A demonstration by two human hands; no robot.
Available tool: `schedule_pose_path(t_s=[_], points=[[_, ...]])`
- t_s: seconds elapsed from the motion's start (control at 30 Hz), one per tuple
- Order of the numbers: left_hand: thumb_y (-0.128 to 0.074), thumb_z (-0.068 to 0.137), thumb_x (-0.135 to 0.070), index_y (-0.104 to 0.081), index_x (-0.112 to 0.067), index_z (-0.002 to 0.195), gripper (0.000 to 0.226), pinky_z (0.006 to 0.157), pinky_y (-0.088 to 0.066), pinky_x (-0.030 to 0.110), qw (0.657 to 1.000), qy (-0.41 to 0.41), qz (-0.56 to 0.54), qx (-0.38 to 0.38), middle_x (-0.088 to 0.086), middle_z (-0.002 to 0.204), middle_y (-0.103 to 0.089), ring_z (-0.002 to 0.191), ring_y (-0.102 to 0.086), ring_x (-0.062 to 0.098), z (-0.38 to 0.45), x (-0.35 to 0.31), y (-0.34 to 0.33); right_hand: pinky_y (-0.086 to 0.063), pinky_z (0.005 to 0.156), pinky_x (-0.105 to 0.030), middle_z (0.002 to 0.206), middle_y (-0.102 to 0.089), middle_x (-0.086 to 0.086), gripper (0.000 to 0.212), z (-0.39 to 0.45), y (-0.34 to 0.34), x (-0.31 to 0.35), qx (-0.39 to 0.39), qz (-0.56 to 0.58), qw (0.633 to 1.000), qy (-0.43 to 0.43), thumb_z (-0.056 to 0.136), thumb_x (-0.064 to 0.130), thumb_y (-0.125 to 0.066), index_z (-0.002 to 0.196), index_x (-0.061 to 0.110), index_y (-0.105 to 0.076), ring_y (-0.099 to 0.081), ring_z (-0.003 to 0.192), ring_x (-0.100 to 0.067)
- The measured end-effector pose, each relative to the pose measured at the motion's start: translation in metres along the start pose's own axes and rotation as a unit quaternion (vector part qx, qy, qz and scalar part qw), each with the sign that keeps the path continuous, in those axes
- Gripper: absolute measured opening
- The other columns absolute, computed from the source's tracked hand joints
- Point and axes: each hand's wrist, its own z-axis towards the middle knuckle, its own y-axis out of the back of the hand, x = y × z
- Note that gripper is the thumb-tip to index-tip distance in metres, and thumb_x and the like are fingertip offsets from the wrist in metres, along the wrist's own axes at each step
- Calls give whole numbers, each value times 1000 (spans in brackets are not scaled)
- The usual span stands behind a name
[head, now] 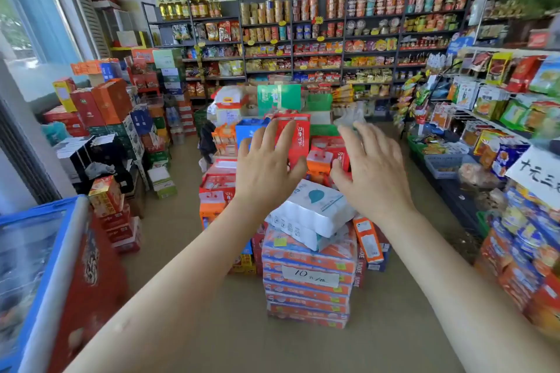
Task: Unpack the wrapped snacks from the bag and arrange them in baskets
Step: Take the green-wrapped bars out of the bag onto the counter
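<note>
Head camera view of a small grocery shop, seen from above two bare outstretched arms. In the centre of the frame the left hand (266, 166) and the right hand (371, 169) are raised side by side, palms down, fingers spread and straight, holding nothing.

Just below them, in the lower middle, a white wrapped pack of tissue rolls (312, 212) lies on a stack of orange tissue packs (306, 281); a paper label (309, 277) on the stack reads "10", followed by handwriting too small to read.

Behind the hands, mid-frame, stand red cartons (295, 136) with white script that cannot be made out. At the right edge a handwritten white sign (536, 175) is partly cut off.

On the right, a grey basket (444, 165) and a green basket (416, 145) sit under wire racks of snack packets (491, 106); their contents are blurred. A green basket (319, 101) also stands in the upper middle.

No snack bag can be identified with certainty.

Dark shelves (342, 39) of cup noodles fill the far wall.
</note>
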Motion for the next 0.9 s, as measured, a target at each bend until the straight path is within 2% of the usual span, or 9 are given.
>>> schedule_pose_path(t_s=[0.1, 0.23, 0.3, 0.4, 0.53, 0.63, 0.73, 0.83, 0.9], points=[[-39, 99, -51, -26, -21, 155, 65, 101, -39, 46, 984, 4, -8, 177, 8, 145, -46, 125, -50, 34, -14, -35, -67, -45, 86, -46, 118, -61, -12, 41, -36, -32, -48, 75, -18, 997, -26, 90, 30, -56, 126, 10, -58, -57, 108, -36], [-29, 89, -55, -44, -18, 146, 70, 84, -43, 42, 962, -34, -61, 265, 8, 126, -60, 107, -61, 35, -47, -82, -164, -45, 66, -40, 93, -65, -9, 34, -94, -88, -121, 172, -40, 982, -67, 84, 36, -50, 101, 12, -66, -63, 81, -36], [-35, 86, -53, -52, -14, 139, 68, 79, -47, 42, 957, -53, -88, 273, 10, 118, -64, 99, -64, 37, -55, -107, -215, -43, 70, -41, 93, -65, -10, 42, -113, -119, -159, 208, -34, 973, -96, 83, 40, -41, 101, 12, -66, -62, 82, -36], [-48, 84, -46, -57, -14, 130, 57, 73, -52, 43, 947, -54, -146, 281, 10, 112, -66, 92, -66, 36, -56, -145, -293, -44, 77, -44, 96, -65, -11, 37, -136, -172, -221, 260, -39, 956, -133, 84, 35, -49, 107, 13, -67, -62, 82, -38], [-52, 81, -40, -48, -18, 133, 57, 75, -56, 46, 918, -12, -223, 327, 13, 123, -66, 103, -67, 37, -25, -184, -385, -50, 84, -45, 109, -65, -12, 40, -139, -219, -308, 319, 7, 921, -224, 87, 32, -58, 123, 16, -65, -61, 96, -40], [-50, 81, -43, -47, -20, 132, 56, 78, -56, 45, 908, -3, -239, 344, 11, 122, -67, 98, -67, 35, 28, -208, -448, -52, 84, -48, 107, -66, -15, 45, -117, -239, -377, 312, 31, 905, -288, 86, 25, -60, 129, 11, -62, -62, 97, -40], [-49, 84, -44, -54, -18, 133, 56, 78, -55, 46, 896, -20, -236, 375, 8, 126, -65, 101, -67, 35, 94, -237, -507, -52, 82, -49, 104, -66, -14, 50, -91, -257, -445, 311, -14, 902, -300, 85, 34, -49, 127, 10, -62, -63, 91, -40], [-48, 86, -43, -49, -19, 135, 55, 82, -56, 49, 895, -47, -256, 362, 10, 122, -65, 102, -65, 36, 161, -276, -565, -50, 85, -49, 105, -64, -14, 55, -70, -280, -516, 299, -31, 895, -331, 84, 40, -44, 127, 10, -62, -63, 94, -39], [-47, 85, -42, -48, -19, 135, 54, 77, -56, 47, 897, -66, -251, 358, 9, 117, -65, 98, -65, 36, 202, -305, -607, -43, 88, -47, 105, -63, -14, 55, -58, -302, -565, 272, -41, 897, -345, 85, 41, -45, 126, 8, -62, -62, 96, -40]])
